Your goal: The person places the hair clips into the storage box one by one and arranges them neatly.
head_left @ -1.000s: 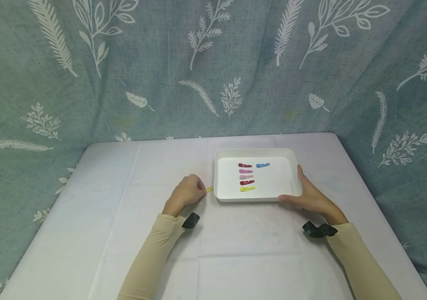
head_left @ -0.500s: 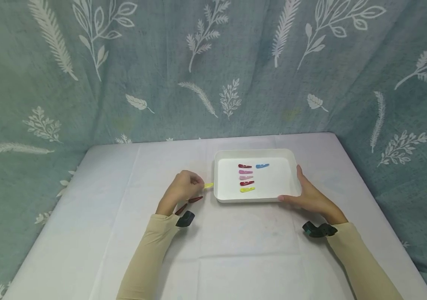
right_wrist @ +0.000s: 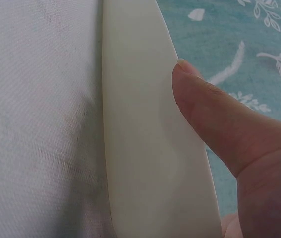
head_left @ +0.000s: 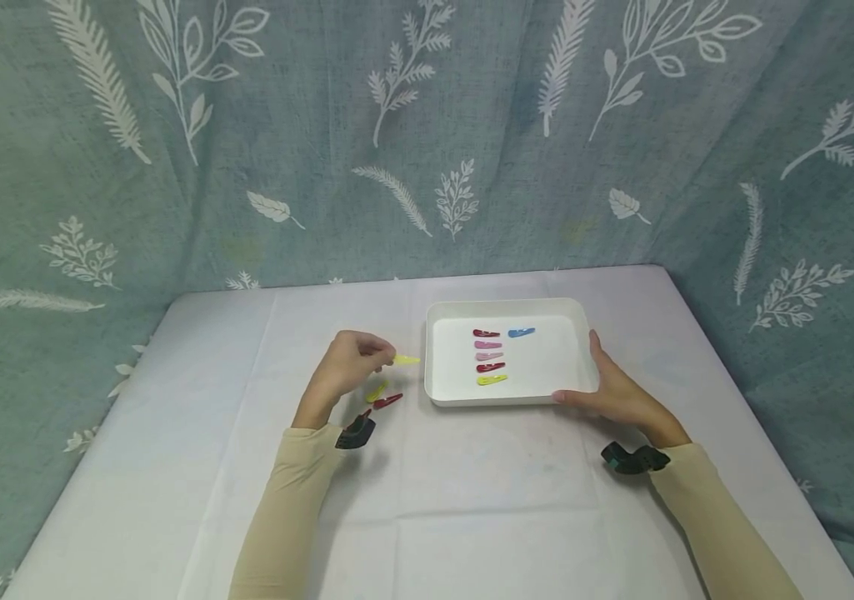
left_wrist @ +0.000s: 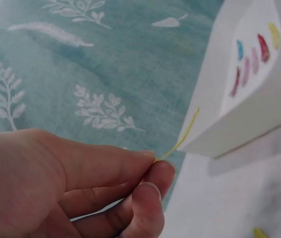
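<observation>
My left hand [head_left: 352, 360] pinches a yellow hair clip [head_left: 407, 360] between thumb and fingertips, just left of the white tray. In the left wrist view this hair clip [left_wrist: 182, 136] is seen edge-on, its free end pointing at the tray wall. The right hand [head_left: 625, 392] holds the white tray [head_left: 546, 367] at its near right corner, thumb on the front rim and fingers along the right side. In the right wrist view the thumb [right_wrist: 192, 94] lies on the rim. Inside the tray, several clips form a column, with a yellow clip [head_left: 491, 380] nearest and a blue clip [head_left: 521, 332] right of the farthest.
On the white cloth below the left hand lie another yellow clip [head_left: 377, 392] and a dark red clip [head_left: 387, 401]. A further red clip [head_left: 367, 413] is partly hidden by the left wrist camera [head_left: 356, 432]. A leaf-patterned curtain [head_left: 307, 150] hangs behind the table.
My left hand has moved left and away from me with the yellow hair clip, a little off the table. The clips beneath it have come into view. The right hand keeps its hold on the tray.
</observation>
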Demonstrator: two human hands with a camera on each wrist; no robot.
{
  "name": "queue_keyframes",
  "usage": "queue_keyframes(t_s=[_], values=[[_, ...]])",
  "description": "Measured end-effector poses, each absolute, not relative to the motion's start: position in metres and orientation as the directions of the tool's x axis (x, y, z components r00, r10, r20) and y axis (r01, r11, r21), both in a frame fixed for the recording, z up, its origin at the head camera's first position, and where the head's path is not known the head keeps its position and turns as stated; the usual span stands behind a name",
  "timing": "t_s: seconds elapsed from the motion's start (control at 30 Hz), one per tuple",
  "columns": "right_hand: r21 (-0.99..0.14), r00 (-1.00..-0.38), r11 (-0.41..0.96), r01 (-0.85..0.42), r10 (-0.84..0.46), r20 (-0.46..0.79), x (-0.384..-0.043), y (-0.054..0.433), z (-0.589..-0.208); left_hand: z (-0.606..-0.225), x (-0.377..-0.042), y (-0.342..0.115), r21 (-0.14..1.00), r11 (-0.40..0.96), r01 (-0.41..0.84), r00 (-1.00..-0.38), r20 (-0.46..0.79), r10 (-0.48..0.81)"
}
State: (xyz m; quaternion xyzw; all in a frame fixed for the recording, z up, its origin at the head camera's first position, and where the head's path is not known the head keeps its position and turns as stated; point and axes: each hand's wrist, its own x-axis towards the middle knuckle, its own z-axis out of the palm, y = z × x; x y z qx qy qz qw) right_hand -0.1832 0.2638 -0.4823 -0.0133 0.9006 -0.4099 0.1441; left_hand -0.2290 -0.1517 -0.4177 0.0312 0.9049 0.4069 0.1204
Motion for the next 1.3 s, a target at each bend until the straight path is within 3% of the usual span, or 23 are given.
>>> queue_keyframes(t_s=[0.47,1.3], values=[[-0.748,-0.957,0.655,0.107,-0.135,-0.255,-0.183,0.262,-0.481,-0.402,-0.234,-0.135,0.807,0.589,-0.031,-0.983,-0.131,0.128],[-0.752,-0.958,0.652,0.097,-0.144,-0.248,-0.181,0.263,-0.48,-0.42,-0.245,-0.067,0.937,0.347,-0.036,-0.984,-0.094,0.151]])
